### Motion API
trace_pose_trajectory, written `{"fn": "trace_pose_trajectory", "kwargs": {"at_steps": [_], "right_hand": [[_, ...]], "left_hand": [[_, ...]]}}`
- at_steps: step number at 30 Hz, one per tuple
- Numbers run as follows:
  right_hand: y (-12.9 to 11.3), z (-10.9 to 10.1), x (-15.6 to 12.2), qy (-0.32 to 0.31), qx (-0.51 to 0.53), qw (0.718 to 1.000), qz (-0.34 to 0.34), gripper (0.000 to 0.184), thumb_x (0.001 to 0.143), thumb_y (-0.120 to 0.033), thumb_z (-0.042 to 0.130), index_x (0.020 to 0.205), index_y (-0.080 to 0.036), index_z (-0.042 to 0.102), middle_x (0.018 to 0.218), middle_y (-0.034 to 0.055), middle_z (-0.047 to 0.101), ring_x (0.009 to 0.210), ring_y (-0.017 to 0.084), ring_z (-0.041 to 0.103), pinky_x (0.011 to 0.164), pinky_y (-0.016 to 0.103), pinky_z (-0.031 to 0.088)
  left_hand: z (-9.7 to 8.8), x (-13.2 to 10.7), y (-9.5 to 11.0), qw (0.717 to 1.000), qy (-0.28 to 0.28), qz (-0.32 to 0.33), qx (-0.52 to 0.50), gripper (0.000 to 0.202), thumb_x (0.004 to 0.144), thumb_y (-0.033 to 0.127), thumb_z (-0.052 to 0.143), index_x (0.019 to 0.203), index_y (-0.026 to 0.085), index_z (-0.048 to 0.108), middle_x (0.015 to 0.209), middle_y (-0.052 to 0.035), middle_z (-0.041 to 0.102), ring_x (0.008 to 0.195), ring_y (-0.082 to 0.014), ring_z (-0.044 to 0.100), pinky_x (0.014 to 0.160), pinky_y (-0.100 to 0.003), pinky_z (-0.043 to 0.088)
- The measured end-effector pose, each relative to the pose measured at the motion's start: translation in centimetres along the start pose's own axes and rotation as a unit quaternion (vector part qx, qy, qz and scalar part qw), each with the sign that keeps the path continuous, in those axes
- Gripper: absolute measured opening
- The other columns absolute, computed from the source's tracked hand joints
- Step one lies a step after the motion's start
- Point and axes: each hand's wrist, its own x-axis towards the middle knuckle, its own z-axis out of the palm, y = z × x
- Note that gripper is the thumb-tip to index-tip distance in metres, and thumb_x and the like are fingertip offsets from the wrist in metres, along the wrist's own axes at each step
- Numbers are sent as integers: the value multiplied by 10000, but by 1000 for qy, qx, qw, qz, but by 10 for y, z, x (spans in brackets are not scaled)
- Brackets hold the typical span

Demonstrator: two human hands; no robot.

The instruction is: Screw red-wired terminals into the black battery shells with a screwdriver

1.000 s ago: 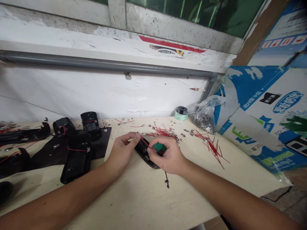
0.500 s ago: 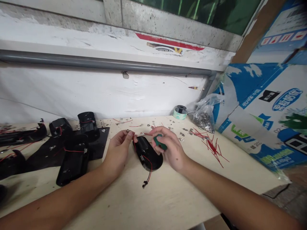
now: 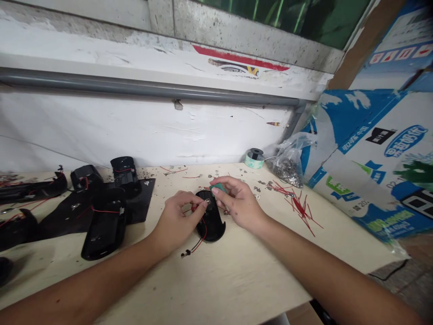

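A small black plastic housing [image 3: 212,223] lies on the pale wooden table [image 3: 237,280] between my hands, with a red wire [image 3: 198,243] trailing out toward me. My left hand [image 3: 177,221] pinches the wire at the housing's near-left edge, fingers closed. My right hand [image 3: 237,203] is closed around a green-handled tool [image 3: 218,187] whose tip meets the top of the housing.
Several black housings with red wires [image 3: 101,221] lie on a black sheet at the left. Loose red wires [image 3: 297,205] and small metal bits scatter to the right. A tape roll [image 3: 254,159], a clear bag of metal parts [image 3: 287,164] and a blue-and-white carton [image 3: 375,162] stand behind.
The housing has turned and shifted a little toward the left hand. My left hand closed in on its edge and the wire. My right hand brought the green tool down onto it.
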Motion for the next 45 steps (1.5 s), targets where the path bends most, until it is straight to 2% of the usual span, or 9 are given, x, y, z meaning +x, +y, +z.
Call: {"fn": "trace_pose_trajectory", "kwargs": {"at_steps": [2, 5, 8, 11, 21, 33, 40, 45], "right_hand": [[0, -1, 0, 0, -17, 1000, 0, 231, 831, -345, 738, 1012, -209, 691, 664, -40, 529, 558, 98, 474, 481, 222, 373], [-1, 0, 1, 2, -11, 1000, 22, 346, 779, -371, 786, 1075, -221, 685, 747, -27, 549, 592, 103, 494, 514, 237, 411], [-2, 1, 0, -30, -29, 999, 23, 263, 797, -422, 766, 892, -195, 674, 710, -23, 558, 591, 107, 483, 549, 252, 411], [-3, 1, 0, -61, -64, 996, 5, 330, 843, -469, 710, 712, -187, 600, 638, -28, 538, 588, 114, 477, 574, 260, 401], [1, 2, -2, -53, -66, 996, 18, 291, 892, -421, 656, 755, -186, 552, 640, -23, 566, 600, 122, 522, 596, 261, 404], [1, 3, -3, -64, -84, 994, 17, 232, 901, -312, 618, 730, -193, 516, 659, -33, 517, 620, 120, 489, 606, 255, 397], [3, 5, -4, -52, -80, 995, 16, 199, 876, -304, 647, 738, -179, 578, 656, -29, 525, 585, 115, 465, 557, 247, 366], [3, 7, -4, -50, -69, 996, 2, 192, 846, -328, 683, 744, -167, 657, 738, 9, 600, 675, 138, 510, 642, 269, 423]], "left_hand": [[0, 1, 0, 1000, -14, -11, -3, 195, 807, 350, 668, 692, 207, 731, 751, -45, 669, 797, -201, 611, 728, -322, 481], [0, 1, 0, 999, -22, -28, -6, 206, 794, 370, 663, 701, 199, 729, 772, -53, 666, 801, -206, 620, 721, -336, 501], [1, 1, -1, 999, -23, -29, -8, 212, 786, 372, 659, 696, 192, 726, 786, -58, 665, 783, -199, 625, 721, -342, 510], [1, 1, -2, 999, -23, -20, -11, 198, 784, 358, 656, 709, 191, 733, 800, -61, 676, 801, -197, 629, 725, -337, 513], [0, 0, -4, 999, -30, 17, 13, 171, 808, 313, 632, 737, 203, 742, 788, -55, 699, 817, -202, 621, 729, -341, 505], [1, 1, -5, 997, -37, 51, 41, 160, 819, 262, 621, 728, 220, 746, 741, -34, 703, 795, -193, 613, 728, -329, 502], [1, -1, -5, 995, -23, 75, 54, 174, 823, 269, 622, 705, 210, 736, 679, -40, 664, 731, -188, 581, 665, -316, 489], [1, 0, -5, 993, -23, 100, 52, 184, 834, 254, 620, 693, 208, 730, 663, -40, 654, 721, -182, 573, 637, -297, 479]]}}
